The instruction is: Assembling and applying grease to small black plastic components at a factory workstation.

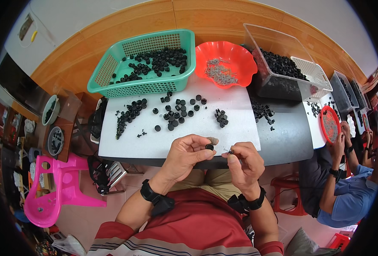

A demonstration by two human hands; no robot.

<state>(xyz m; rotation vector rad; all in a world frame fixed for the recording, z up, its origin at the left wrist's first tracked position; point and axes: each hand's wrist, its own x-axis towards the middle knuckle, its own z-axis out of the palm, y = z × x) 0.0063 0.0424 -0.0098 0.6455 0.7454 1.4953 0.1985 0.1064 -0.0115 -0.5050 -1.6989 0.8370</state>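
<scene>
Just above the table's near edge, my left hand (188, 154) is closed on a small round black cap (209, 146), its hollow side facing up. A grey cover (213, 140) sits on one of its fingertips. Close by on the right, my right hand (245, 164) pinches a tiny black part with a thin silvery pin (228, 150); its exact shape is too small to make out. The two hands are slightly apart. Beyond them on the white sheet (180, 138) lie scattered black caps (175, 115), a pile of small black pieces (127, 116) and a small black cluster (221, 118).
A green basket (140, 88) of black parts, a red scalloped bowl (244, 64) of metal pins and a clear bin (278, 90) of black pieces line the back. A pink stool (71, 181) stands at left. At right, a person in blue (353, 194) works beside a red tray (325, 128).
</scene>
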